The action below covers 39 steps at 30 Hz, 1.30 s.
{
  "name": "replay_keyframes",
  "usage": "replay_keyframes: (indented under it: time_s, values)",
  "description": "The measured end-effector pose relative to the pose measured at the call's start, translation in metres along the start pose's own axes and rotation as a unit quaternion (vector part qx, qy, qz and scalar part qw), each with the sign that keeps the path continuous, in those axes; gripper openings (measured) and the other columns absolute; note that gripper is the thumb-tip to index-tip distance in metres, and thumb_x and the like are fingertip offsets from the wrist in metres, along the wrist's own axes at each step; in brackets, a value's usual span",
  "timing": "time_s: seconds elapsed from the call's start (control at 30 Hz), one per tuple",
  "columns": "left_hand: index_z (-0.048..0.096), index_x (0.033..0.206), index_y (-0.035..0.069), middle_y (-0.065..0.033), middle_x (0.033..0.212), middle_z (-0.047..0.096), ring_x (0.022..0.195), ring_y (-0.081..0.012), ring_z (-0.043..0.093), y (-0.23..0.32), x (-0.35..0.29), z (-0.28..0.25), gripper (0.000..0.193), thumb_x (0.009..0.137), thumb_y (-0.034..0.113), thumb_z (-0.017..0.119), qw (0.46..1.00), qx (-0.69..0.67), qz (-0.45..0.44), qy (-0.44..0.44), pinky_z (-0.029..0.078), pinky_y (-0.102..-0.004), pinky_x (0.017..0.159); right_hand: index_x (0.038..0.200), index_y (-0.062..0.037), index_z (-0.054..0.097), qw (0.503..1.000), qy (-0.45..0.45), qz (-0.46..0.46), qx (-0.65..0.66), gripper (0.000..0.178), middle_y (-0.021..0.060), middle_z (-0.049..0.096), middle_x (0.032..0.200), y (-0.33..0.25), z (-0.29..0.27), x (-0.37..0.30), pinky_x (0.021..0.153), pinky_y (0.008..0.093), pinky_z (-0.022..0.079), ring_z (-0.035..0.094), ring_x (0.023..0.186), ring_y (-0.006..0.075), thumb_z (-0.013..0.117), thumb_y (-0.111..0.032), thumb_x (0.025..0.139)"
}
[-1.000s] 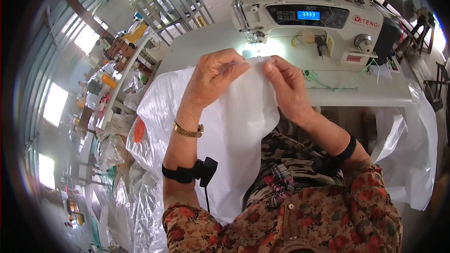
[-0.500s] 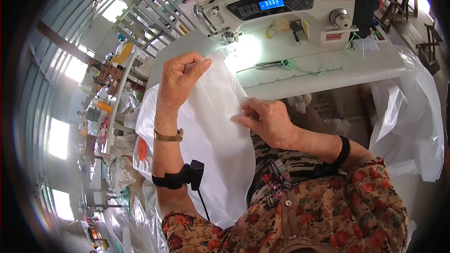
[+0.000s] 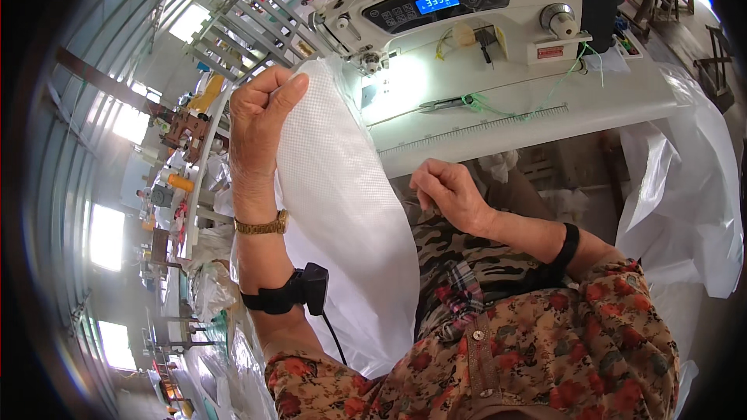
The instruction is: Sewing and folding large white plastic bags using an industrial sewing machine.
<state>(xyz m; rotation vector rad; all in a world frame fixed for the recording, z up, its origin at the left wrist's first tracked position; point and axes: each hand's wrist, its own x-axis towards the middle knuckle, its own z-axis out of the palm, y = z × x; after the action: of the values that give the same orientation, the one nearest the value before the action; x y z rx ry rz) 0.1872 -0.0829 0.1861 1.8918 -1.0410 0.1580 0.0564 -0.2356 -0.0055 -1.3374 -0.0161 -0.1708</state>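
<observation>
A white woven plastic sheet (image 3: pixel 342 179), finely chequered in texture, hangs from my left hand (image 3: pixel 264 109). The thumb and fingers of that hand pinch its upper edge, left of the sewing machine's lit needle area. Its lower part drapes down over my lap. My right hand (image 3: pixel 451 193) hovers above my lap, off the sheet and to its right, with the fingers curled in and nothing seen in them. The white sewing machine (image 3: pixel 459 12), with a lit blue display, stands just beyond both hands.
On the machine table (image 3: pixel 498 128) lie thread snips (image 3: pixel 442 104) with green thread (image 3: pixel 498 111), beside a ruler scale (image 3: pixel 475 131) along the front edge. More white plastic sheeting (image 3: pixel 685 187) hangs off the right end. A metal rack (image 3: pixel 257 19) and cluttered benches fill the left.
My left hand has moved left and slightly up, lifting the sheet's edge. My right hand has come away from the sheet and moved right. The sheet now shows a wider face.
</observation>
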Motion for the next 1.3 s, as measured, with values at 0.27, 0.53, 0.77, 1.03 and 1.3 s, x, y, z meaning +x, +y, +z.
replay_keyframes:
  time_s: [0.27, 0.53, 0.77, 1.03, 1.3]
  values:
    - [0.061, 0.069, 0.006, 0.0095, 0.060, 0.047, 0.056, 0.0005, 0.035, -0.002, 0.008, 0.012, 0.028, 0.092, 0.022, 0.065, 0.999, -0.018, -0.027, -0.031, 0.025, -0.0184, 0.052, 0.089, -0.0016, 0.059, 0.978, 0.031, -0.185, -0.088, 0.018, 0.0013, 0.059, 0.068, -0.028, 0.014, -0.004, 0.056, 0.0263, 0.045, 0.052, 0.061, 0.0075, 0.067, -0.018, 0.092]
    - [0.061, 0.071, 0.006, 0.0104, 0.059, 0.043, 0.056, 0.0009, 0.030, -0.008, 0.010, 0.010, 0.027, 0.093, 0.021, 0.065, 0.999, 0.028, 0.009, -0.035, 0.021, -0.0190, 0.051, 0.104, -0.0028, 0.054, 0.974, -0.001, -0.060, 0.219, 0.021, 0.0005, 0.053, 0.070, -0.024, 0.022, -0.015, 0.054, 0.0226, 0.043, 0.048, 0.059, 0.0065, 0.060, -0.022, 0.097]
    - [0.062, 0.073, 0.005, 0.0107, 0.061, 0.045, 0.057, 0.0010, 0.032, -0.008, 0.014, 0.018, 0.024, 0.092, 0.020, 0.065, 0.998, 0.043, 0.002, -0.046, 0.023, -0.0188, 0.052, 0.104, -0.0019, 0.054, 0.946, -0.029, 0.075, 0.313, 0.024, 0.0035, 0.057, 0.071, -0.028, 0.022, -0.018, 0.051, 0.0239, 0.046, 0.054, 0.056, 0.0098, 0.062, -0.022, 0.095]
    - [0.061, 0.073, 0.005, 0.0094, 0.063, 0.048, 0.059, 0.0003, 0.036, -0.002, 0.011, 0.017, 0.023, 0.092, 0.018, 0.065, 0.998, 0.019, -0.043, -0.030, 0.027, -0.0178, 0.054, 0.084, -0.0043, 0.062, 0.954, -0.031, 0.033, 0.295, 0.015, -0.0033, 0.056, 0.069, -0.018, 0.045, 0.000, 0.047, 0.0212, 0.037, 0.047, 0.054, 0.0048, 0.062, -0.016, 0.093]
    - [0.059, 0.070, 0.008, 0.0094, 0.062, 0.046, 0.060, -0.0009, 0.035, 0.001, 0.003, 0.012, 0.024, 0.091, 0.019, 0.065, 0.999, -0.019, -0.048, -0.008, 0.028, -0.0184, 0.058, 0.081, -0.0046, 0.062, 0.973, -0.121, -0.020, 0.194, 0.020, -0.0016, 0.057, 0.064, 0.011, -0.011, 0.011, 0.054, 0.0230, 0.039, 0.048, 0.057, 0.0049, 0.058, -0.019, 0.094]
